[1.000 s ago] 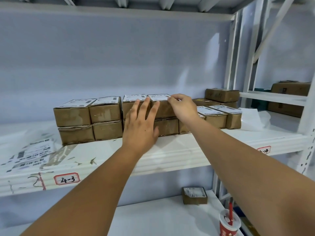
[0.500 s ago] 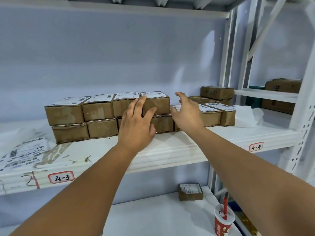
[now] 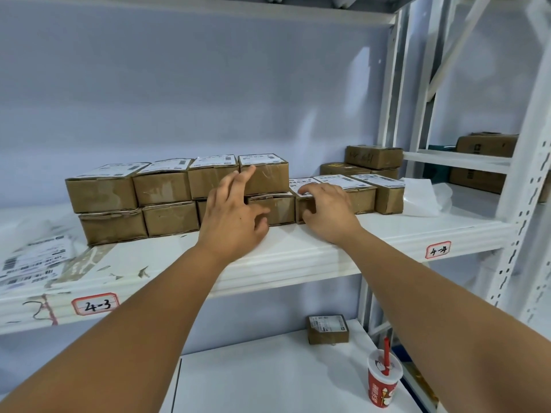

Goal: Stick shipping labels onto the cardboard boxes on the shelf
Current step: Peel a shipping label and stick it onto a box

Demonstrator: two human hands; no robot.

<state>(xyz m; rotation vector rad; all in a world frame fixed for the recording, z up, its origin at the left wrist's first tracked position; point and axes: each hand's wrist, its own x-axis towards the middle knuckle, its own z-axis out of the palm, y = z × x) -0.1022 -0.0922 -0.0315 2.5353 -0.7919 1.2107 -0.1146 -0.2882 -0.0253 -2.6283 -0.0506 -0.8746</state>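
Note:
Two layers of brown cardboard boxes (image 3: 101, 192) stand on the white shelf (image 3: 298, 257), the upper ones with white labels on top. My left hand (image 3: 232, 216) is spread in front of this stack, its fingertips by the front of the upper right box (image 3: 268, 177). To the right is a single row of labelled boxes. My right hand (image 3: 328, 210) grips the leftmost box of that row (image 3: 300, 205), fingers curled over its label and thumb against its front. A pile of printed label sheets (image 3: 32, 260) lies at the shelf's left end.
Unlabelled boxes (image 3: 372, 156) stand at the back right, and crumpled white backing paper (image 3: 423, 195) lies beside the row. A white upright post (image 3: 524, 204) bounds the bay. On the lower shelf are one small labelled box (image 3: 328, 329) and a red cup (image 3: 384, 380).
My right hand left the top of the upper right box, moved down and right, and closed on the first box of the single row. My left hand slid slightly lower.

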